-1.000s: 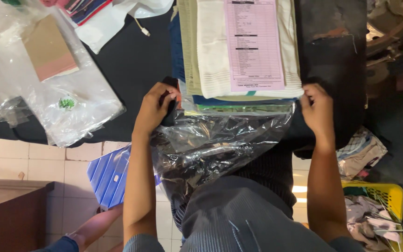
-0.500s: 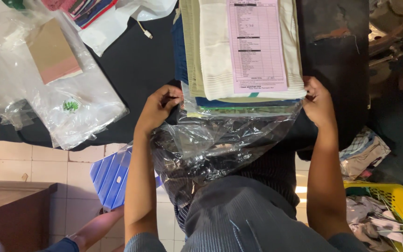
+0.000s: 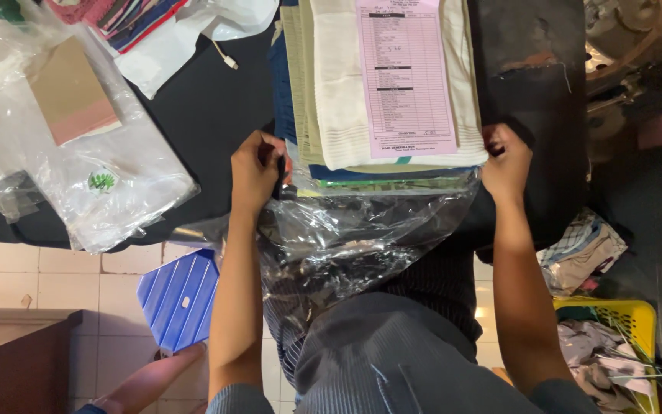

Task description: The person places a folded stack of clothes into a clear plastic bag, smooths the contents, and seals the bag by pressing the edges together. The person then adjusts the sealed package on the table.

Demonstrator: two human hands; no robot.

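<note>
Both hands grip the mouth of the crinkly clear plastic bag (image 3: 362,238) — left hand (image 3: 257,170) and right hand (image 3: 506,162) pinching its corners at the near edge of the folded cloth stack (image 3: 331,92) with its pink form (image 3: 406,77) on the dark tabletop (image 3: 201,115). Stack barely inside — bagging hardly begun, by my read.

We have one view only, from a head-worn camera. It looks steeply down, close over our forearms, facing the dark worktop (image 3: 208,115) edge. Tiled floor (image 3: 40,276) shows below the edge. No second view shares the scene.
</note>
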